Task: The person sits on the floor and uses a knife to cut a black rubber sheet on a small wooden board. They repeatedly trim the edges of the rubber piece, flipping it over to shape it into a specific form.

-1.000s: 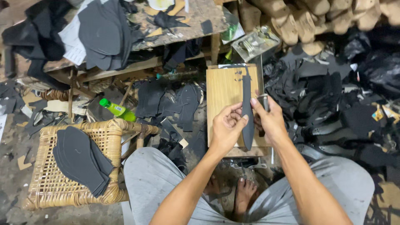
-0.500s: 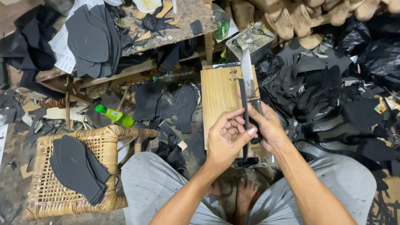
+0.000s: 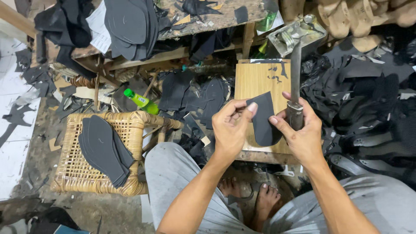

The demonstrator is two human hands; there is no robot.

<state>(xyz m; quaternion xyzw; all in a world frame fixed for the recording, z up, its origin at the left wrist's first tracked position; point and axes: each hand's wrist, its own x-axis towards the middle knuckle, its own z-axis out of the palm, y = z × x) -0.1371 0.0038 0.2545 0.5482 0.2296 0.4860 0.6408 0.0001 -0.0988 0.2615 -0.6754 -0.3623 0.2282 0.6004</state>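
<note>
The left hand (image 3: 232,125) pinches the upper edge of a dark sole piece (image 3: 264,121) between thumb and fingers, and holds it up above the wooden board (image 3: 258,80); the piece is raised, and only its rounded lower end comes near the board. The right hand (image 3: 301,130) is closed around the handle of a long knife (image 3: 295,82), whose blade points away from the person, upright over the far edge of the board; its thumb rests against the right side of the sole piece. So both hands are close together, each clamped on its own thing, and the blade does not touch the material now.

As a judgement, the work is somewhere in the middle: the piece in hand already has the outline of a sole, so the main cut appears done, and what is left seems to be checking or trimming its edge. A stack of finished dark soles (image 3: 104,149) lies on the woven rattan stool (image 3: 73,173) to the left; more lie on the worktop (image 3: 208,17) at the back; many black offcuts (image 3: 359,99) cover the floor around, so much cutting is done.
</note>
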